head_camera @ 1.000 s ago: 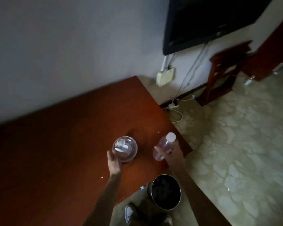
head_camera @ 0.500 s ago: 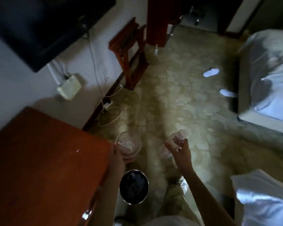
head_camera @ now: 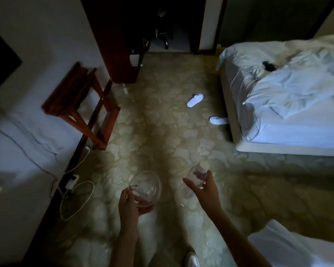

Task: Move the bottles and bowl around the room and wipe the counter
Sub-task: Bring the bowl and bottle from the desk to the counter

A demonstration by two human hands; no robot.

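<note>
Bowl [head_camera: 145,186]: clear glass, held in the left hand [head_camera: 128,204], fingers curled under its base and thumb over the near rim. Small pale contents show inside; too dim to identify. It hangs in the air above the patterned carpet [head_camera: 162,135], low in the frame.

Bottle [head_camera: 194,178]: clear plastic with a white cap, gripped in the right hand [head_camera: 204,191]. Fingers wrap its middle, thumb stretches out to the left. It is tilted, cap pointing up and away from the person. Bowl and bottle sit side by side, apart, not touching.

Surroundings: dim room. A folding wooden rack [head_camera: 79,105] stands against the left wall. A white cable [head_camera: 76,197] loops on the carpet near a wall plug. Two white slippers lie apart: one [head_camera: 194,100] in open floor, the other [head_camera: 218,120] just beside the bed base. Bed [head_camera: 289,120] at right carries rumpled white sheets. A second clear bottle [head_camera: 124,90] stands on the floor by the dark wooden cabinet [head_camera: 116,54]. One shoe [head_camera: 191,259] of the person shows at the bottom edge.
</note>
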